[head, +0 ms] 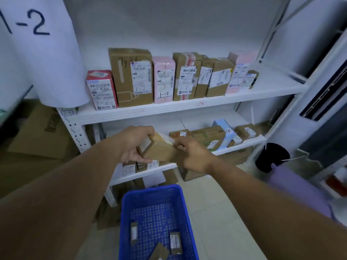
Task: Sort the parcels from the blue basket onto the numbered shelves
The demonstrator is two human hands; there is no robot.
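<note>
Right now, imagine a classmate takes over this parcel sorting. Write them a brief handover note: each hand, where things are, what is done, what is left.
Hands: left hand and right hand both grip one brown parcel, held in front of the middle shelf, not yet set down.
The blue basket below the hands holds three small parcels.
Done: a row of parcels stands on the upper shelf, several marked 1-2; more sit on the middle shelf.
Left: shelve the held parcel, then the basket's three.

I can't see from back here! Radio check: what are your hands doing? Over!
Left hand and right hand both grip one brown parcel, at the middle shelf. Three small parcels left in blue basket. Shelved parcels close on its right.
</note>
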